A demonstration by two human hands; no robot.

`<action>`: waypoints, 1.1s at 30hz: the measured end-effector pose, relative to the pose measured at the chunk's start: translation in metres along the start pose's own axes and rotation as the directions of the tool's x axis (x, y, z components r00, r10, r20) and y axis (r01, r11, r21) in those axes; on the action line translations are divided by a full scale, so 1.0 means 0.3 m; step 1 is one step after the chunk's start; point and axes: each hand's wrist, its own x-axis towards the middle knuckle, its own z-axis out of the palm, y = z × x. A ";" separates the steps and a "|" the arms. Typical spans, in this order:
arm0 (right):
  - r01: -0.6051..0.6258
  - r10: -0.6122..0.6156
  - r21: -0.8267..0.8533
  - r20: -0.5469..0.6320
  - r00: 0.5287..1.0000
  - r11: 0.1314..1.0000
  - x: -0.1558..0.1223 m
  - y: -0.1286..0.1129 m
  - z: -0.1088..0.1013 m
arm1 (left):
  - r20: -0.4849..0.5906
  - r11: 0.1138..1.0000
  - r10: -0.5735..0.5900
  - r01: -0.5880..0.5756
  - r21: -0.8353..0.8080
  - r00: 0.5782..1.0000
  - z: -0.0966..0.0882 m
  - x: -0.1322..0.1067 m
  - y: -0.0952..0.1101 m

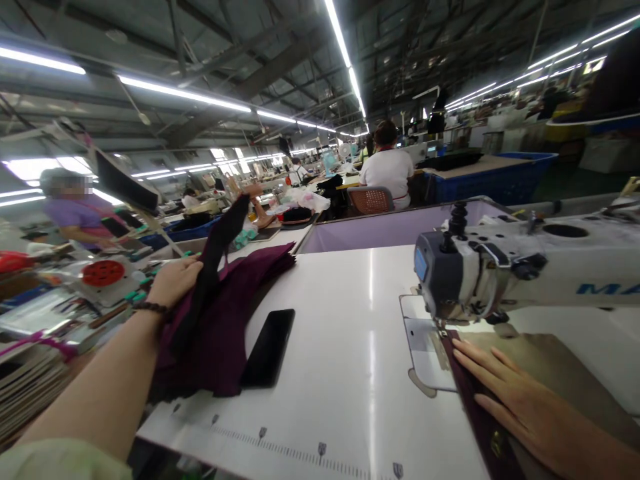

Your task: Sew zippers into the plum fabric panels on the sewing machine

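Observation:
My left hand [177, 279], with a dark bead bracelet at the wrist, grips a piece of black and maroon fabric [216, 250] on the left. It is raised over a pile of maroon fabric pieces [227, 327] at the table's left end. My right hand [515, 393] lies flat, fingers stretched, on a maroon fabric strip [473, 400] with a small brass-coloured metal piece on it. The strip's far end reaches the needle area of the sewing machine [450, 280]. A tan sheet [555, 373] lies under and beside my right hand.
A black phone [270, 348] lies on the white table [345, 373], right of the fabric pile. Ruler marks run along the front edge. A lilac bin [360, 230] stands behind the table. A person in a white shirt [387, 167] sits farther back; another in purple [80, 210] is at left.

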 end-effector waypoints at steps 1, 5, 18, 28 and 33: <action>-0.023 0.022 0.015 0.048 0.999 1.000 0.004 -0.010 -0.018 | 0.035 0.999 0.040 -0.040 -0.013 0.999 -0.005 0.008 0.045; -0.079 0.063 0.077 0.198 0.978 0.994 0.031 -0.047 -0.097 | 0.176 0.938 0.342 -0.322 -0.133 0.923 0.046 -0.017 0.313; -0.114 0.085 0.131 0.208 0.974 0.985 0.045 -0.071 -0.145 | 0.126 0.597 0.770 -0.639 -0.485 0.625 0.220 -0.412 1.002; -0.126 0.097 0.114 0.235 0.967 0.985 0.049 -0.073 -0.157 | 0.113 0.339 0.927 -0.671 -0.659 0.357 0.131 -0.639 0.885; -0.121 0.092 0.114 0.234 0.968 0.986 0.048 -0.070 -0.151 | 0.035 0.360 0.893 -0.667 -0.653 0.448 0.186 -0.674 0.894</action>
